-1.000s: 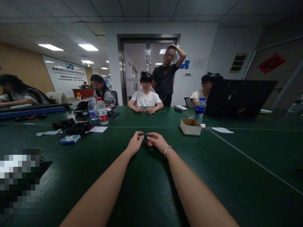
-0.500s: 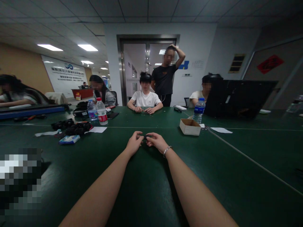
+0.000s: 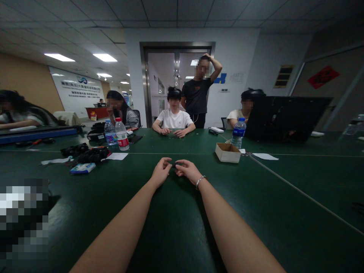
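Between my two hands is a small dark object [image 3: 174, 165], too small and dim for me to name its kind. My left hand [image 3: 161, 173] pinches its left end with thumb and fingers. On the other end, my right hand [image 3: 188, 171] closes in a similar pinch, with a silver bracelet [image 3: 200, 182] at the wrist. Both hands are just over the green table [image 3: 176, 220], fingertips close together, and the fingers cover much of the object.
Ahead to the right stand an open cardboard box [image 3: 228, 153] and a blue-labelled water bottle [image 3: 238, 133]. Leftward are two bottles, a red-labelled one [image 3: 122, 134] nearest, black gear [image 3: 92, 154] and a tissue pack [image 3: 82, 168]. A seated person [image 3: 174, 118] faces me across the table.
My hands hold almost the same place and the same pinch on the small dark object. The seated person at the left has raised a hand toward the head.
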### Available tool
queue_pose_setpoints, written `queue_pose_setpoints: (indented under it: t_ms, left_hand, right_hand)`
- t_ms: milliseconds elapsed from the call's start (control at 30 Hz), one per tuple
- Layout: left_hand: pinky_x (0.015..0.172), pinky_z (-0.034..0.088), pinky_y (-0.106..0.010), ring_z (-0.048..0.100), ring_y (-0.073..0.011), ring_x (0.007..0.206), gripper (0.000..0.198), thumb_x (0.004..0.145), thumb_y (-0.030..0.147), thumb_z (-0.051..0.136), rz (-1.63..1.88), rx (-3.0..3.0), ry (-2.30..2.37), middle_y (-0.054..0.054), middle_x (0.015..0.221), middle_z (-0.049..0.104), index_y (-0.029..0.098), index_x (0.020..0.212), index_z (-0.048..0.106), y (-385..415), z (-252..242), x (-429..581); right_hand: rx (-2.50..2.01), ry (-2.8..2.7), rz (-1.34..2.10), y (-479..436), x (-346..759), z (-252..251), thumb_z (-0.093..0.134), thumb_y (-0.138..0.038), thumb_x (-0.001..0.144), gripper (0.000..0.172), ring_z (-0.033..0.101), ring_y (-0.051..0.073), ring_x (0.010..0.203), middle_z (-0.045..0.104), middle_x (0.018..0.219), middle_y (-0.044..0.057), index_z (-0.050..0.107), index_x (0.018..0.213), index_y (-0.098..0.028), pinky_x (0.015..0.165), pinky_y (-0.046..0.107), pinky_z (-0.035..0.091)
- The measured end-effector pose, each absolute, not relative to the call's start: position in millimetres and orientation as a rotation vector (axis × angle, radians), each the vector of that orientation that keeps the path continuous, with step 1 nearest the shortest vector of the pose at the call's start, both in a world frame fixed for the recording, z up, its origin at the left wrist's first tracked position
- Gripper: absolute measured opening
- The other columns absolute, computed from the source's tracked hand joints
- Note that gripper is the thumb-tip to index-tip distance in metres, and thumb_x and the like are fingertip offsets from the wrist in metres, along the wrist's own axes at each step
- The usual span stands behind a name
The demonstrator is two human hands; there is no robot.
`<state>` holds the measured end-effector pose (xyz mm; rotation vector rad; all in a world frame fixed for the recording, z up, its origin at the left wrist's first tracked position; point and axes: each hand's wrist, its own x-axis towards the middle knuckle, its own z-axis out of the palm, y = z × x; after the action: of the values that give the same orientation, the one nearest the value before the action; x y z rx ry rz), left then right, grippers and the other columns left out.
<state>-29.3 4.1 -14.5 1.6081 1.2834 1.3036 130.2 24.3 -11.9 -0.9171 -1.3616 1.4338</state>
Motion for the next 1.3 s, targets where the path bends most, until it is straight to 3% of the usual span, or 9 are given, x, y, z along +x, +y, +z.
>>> queue_pose_setpoints:
  t_ms: [167, 267, 433, 533, 800, 1000, 1100, 1200, 1300]
  left_hand:
    - [0.063, 0.048, -0.021, 0.055, -0.0143, 0.083, 0.038, 0.069, 0.01, 0.052, 1.358, 1.668, 1.218, -0.008, 0.106, 0.054, 0.019, 0.106, 0.056, 4.1, -13.5, -30.8]
    - [0.063, 0.048, -0.021, 0.057, -0.0139, 0.083, 0.038, 0.07, 0.013, 0.051, 1.342, 1.586, 1.25, -0.01, 0.111, 0.053, 0.019, 0.108, 0.055, 8.1, -15.7, -32.2]
    - [0.05, 0.042, -0.02, 0.057, -0.0127, 0.061, 0.037, 0.083, 0.044, 0.041, 1.22, 1.497, 1.366, -0.005, 0.076, 0.06, 0.016, 0.101, 0.055, 11.1, -17.1, -31.8]
    - [0.048, 0.039, -0.019, 0.053, -0.0118, 0.057, 0.037, 0.083, 0.047, 0.041, 1.209, 1.581, 1.379, -0.002, 0.065, 0.056, 0.016, 0.096, 0.056, 11.3, -18.5, -32.1]
    - [0.053, 0.045, -0.02, 0.054, -0.015, 0.078, 0.028, 0.081, 0.029, 0.048, 1.234, 1.636, 1.321, -0.007, 0.094, 0.056, 0.021, 0.106, 0.055, 8.9, -18.4, -32.1]
    - [0.061, 0.049, -0.021, 0.054, -0.0163, 0.09, 0.041, 0.071, 0.009, 0.05, 1.299, 1.721, 1.252, -0.008, 0.114, 0.05, 0.022, 0.109, 0.055, 5.2, -16.0, -31.2]
    - [0.061, 0.049, -0.021, 0.054, -0.0169, 0.094, 0.045, 0.069, 0.009, 0.051, 1.319, 1.689, 1.291, -0.009, 0.119, 0.049, 0.022, 0.111, 0.055, 5.4, -14.6, -30.6]
    - [0.052, 0.045, -0.021, 0.058, -0.0145, 0.074, 0.033, 0.079, 0.028, 0.048, 1.278, 1.536, 1.392, -0.009, 0.104, 0.058, 0.019, 0.111, 0.053, 5.8, -12.6, -30.2]
    - [0.049, 0.041, -0.021, 0.056, -0.0124, 0.059, 0.037, 0.084, 0.044, 0.041, 1.224, 1.527, 1.43, -0.005, 0.075, 0.061, 0.017, 0.105, 0.054, 6.3, -12.4, -30.9]
  right_hand:
    - [-0.917, -1.348, 1.441, 22.6, 129.6, -9.8, 0.06, -0.006, 0.08, 0.02, 0.059, 0.01, 0.048, 0.063, 0.057, 0.003, 0.057, 0.099, -0.009, 0.047, 0.016, 0.05]
    - [-0.914, -1.35, 1.443, 23.2, 129.6, -10.8, 0.059, -0.005, 0.081, 0.019, 0.059, 0.009, 0.047, 0.063, 0.057, 0.003, 0.057, 0.099, -0.008, 0.047, 0.015, 0.05]
    - [-0.914, -1.348, 1.442, 24.1, 129.8, -11.9, 0.062, -0.007, 0.08, 0.021, 0.059, 0.009, 0.048, 0.063, 0.058, 0.003, 0.057, 0.1, -0.008, 0.047, 0.016, 0.051]
    - [-0.921, -1.35, 1.448, 23.7, 129.7, -11.0, 0.06, -0.006, 0.08, 0.02, 0.059, 0.01, 0.048, 0.063, 0.057, 0.003, 0.057, 0.1, -0.008, 0.047, 0.016, 0.051]
    - [-0.921, -1.346, 1.445, 25.6, 129.8, -12.5, 0.06, -0.007, 0.08, 0.02, 0.059, 0.01, 0.048, 0.063, 0.057, 0.003, 0.056, 0.1, -0.008, 0.047, 0.016, 0.05]
    - [-0.893, -1.338, 1.455, 28.5, 130.5, -16.3, 0.063, -0.008, 0.079, 0.021, 0.06, 0.01, 0.049, 0.063, 0.058, 0.003, 0.057, 0.099, -0.009, 0.047, 0.017, 0.051]
    - [-0.892, -1.333, 1.461, 27.1, 130.1, -14.9, 0.062, -0.007, 0.079, 0.021, 0.059, 0.01, 0.048, 0.063, 0.058, 0.003, 0.057, 0.1, -0.008, 0.047, 0.017, 0.051]
    - [-0.898, -1.333, 1.465, 24.6, 129.7, -12.2, 0.061, -0.007, 0.08, 0.02, 0.059, 0.009, 0.047, 0.063, 0.057, 0.003, 0.057, 0.099, -0.009, 0.047, 0.016, 0.051]
    - [-0.907, -1.332, 1.467, 22.5, 129.4, -9.9, 0.061, -0.006, 0.08, 0.019, 0.058, 0.009, 0.047, 0.062, 0.056, 0.002, 0.057, 0.098, -0.009, 0.047, 0.016, 0.051]
